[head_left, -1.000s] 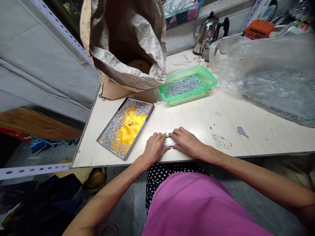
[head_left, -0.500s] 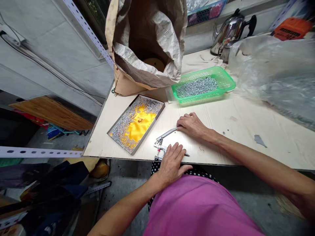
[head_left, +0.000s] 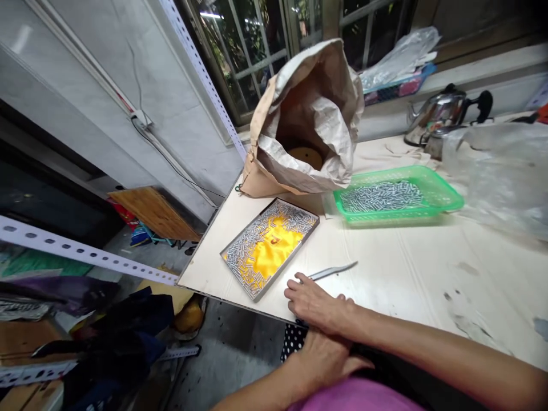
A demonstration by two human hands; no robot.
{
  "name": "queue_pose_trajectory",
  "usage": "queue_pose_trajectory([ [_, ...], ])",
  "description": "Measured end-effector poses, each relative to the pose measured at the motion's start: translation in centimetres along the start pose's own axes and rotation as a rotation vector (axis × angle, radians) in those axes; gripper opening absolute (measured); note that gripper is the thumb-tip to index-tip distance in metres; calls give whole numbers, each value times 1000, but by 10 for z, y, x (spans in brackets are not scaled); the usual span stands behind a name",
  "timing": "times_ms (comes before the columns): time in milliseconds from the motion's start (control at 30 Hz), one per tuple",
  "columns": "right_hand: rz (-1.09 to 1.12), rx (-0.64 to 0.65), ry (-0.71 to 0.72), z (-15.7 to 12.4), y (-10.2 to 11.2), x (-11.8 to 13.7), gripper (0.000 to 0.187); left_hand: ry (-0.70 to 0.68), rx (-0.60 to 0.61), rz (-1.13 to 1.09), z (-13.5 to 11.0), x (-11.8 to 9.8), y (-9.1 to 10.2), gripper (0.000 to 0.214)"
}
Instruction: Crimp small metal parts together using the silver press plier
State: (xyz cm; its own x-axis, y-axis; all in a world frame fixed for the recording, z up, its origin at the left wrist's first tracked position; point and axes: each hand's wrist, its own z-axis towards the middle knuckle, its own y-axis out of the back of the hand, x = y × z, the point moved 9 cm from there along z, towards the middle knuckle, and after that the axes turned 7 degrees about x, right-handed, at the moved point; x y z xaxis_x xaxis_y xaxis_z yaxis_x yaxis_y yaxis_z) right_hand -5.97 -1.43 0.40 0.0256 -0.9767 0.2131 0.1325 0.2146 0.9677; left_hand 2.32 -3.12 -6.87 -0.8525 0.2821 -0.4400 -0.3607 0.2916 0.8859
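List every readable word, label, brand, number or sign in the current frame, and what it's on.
None readable.
Yellow lining in the tray: small dark mark, too small to read.
Kettle: no lettering I can make out.
Orange item, right edge: cut off by the frame, nothing legible.
Silver tool: partly hidden, no text on the visible part.

Right fingers (head_left: pixel 292 292) partly hiding metal tool (head_left: pixel 334 270); shallow tray (head_left: pixel 286 259) near.

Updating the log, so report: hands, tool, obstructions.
Right hand at metal tool, grip unclear. Left hand partly hidden beneath right forearm. Only part of tool visible; hands hide the rest.
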Motion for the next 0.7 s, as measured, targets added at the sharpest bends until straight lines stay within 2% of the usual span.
queue_pose_trajectory([
  [100,3,-70,3,-2,18,-1,12,-21,-14,-2,-1,-2,-1,91],
  [167,22,-174,-13,-9,43,-10,10,-84,-58,3,-3,-9,7,83],
  [200,34,-271,-38,-16,63,-19,13,-126,-100,18,-5,-13,16,77],
  [267,38,-532,-121,-41,113,-49,19,-186,-226,74,-10,-17,46,58],
  [333,-63,-693,-233,-70,159,-88,20,-152,-390,148,-18,-3,89,36],
  [400,-214,-720,-402,-96,195,-134,19,-1,-547,206,-25,31,137,23],
  [467,-376,-655,-616,-121,216,-180,23,199,-610,275,-28,76,176,21],
  [500,-444,-597,-724,-131,219,-200,27,303,-614,294,-29,101,191,22],
  [567,-486,-483,-840,-146,209,-224,38,476,-570,311,-29,148,210,22],
  [633,-412,-417,-830,-152,183,-225,43,589,-479,305,-25,186,213,20],
  [700,-273,-388,-743,-150,148,-209,42,622,-374,292,-19,209,206,19],
])
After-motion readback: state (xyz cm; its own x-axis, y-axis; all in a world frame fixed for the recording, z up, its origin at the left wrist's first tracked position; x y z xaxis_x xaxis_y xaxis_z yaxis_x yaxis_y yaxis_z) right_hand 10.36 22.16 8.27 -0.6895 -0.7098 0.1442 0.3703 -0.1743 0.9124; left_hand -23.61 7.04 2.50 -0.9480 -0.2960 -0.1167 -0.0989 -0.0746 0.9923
